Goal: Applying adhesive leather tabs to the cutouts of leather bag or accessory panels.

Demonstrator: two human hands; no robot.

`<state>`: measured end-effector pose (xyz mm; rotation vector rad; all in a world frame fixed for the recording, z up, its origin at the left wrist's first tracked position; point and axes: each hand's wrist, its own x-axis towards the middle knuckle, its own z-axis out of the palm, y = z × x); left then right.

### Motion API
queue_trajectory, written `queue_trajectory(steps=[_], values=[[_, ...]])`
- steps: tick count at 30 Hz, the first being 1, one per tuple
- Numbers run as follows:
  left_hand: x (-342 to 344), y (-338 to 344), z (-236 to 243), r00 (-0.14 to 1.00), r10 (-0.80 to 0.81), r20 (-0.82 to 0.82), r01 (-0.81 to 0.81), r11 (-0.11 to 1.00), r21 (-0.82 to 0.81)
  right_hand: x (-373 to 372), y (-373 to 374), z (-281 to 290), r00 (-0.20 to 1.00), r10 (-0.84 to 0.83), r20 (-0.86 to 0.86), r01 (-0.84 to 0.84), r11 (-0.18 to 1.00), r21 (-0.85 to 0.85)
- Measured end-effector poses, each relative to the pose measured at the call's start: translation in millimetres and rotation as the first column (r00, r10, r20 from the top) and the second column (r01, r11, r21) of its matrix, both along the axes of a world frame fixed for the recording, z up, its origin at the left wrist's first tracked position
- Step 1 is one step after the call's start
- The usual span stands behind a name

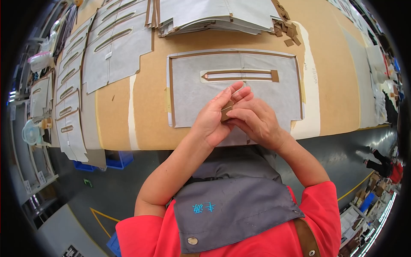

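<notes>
We have our two hands meeting over the near edge of the work surface (335, 107), a little in front of a grey panel (188, 92). Our left hand (209, 119) is turned palm up, its fingers slightly curled around small brown pieces (226, 113) that lie in its hollow. Our right hand (258, 121) comes in from the other side, back upward, with its fingertips touching the edge of those same pieces; we cannot tell whether they are clamped on one or only pressing on it, nor can we count the pieces. The grey panel lies flat at the middle of the near edge, brown trim running along its far side, and its lower middle shows between our forearms. In its upper part is a long slot with a brown frame (275, 76) around a white strip (239, 76), just beyond our left fingertips. Toward the far edge of the surface we see a thick stack of grey panels (205, 13), and just beside its right end a loose scatter of brown squares (293, 33). Along the left edge, overlapping slotted panels (122, 60) run in rows, the nearest ones reaching down over the near left corner.
</notes>
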<state>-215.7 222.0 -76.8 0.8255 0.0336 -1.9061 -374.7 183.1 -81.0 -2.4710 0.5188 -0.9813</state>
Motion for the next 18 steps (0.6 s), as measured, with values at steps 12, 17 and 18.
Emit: queue_trajectory(steps=[12, 17, 18], values=[[32.7, 16.3, 12.9, 0.961, 0.011, 0.276, -0.015, 1.000, 0.010, -9.2, -21.7, 22.8, 0.991, -0.130, 0.030, 0.131, 0.990, -0.045], [14.2, 26.9, 15.9, 0.923, 0.010, 0.384, 0.004, 0.999, -0.036, 3.4, -16.5, 20.2, 0.994, -0.098, -0.042, 0.087, 0.973, -0.214], [12.3, 27.6, 12.8, 0.941, 0.056, 0.334, -0.050, 0.998, -0.027, 5.0, -15.8, 18.2, 0.994, -0.103, -0.033, 0.094, 0.975, -0.203]])
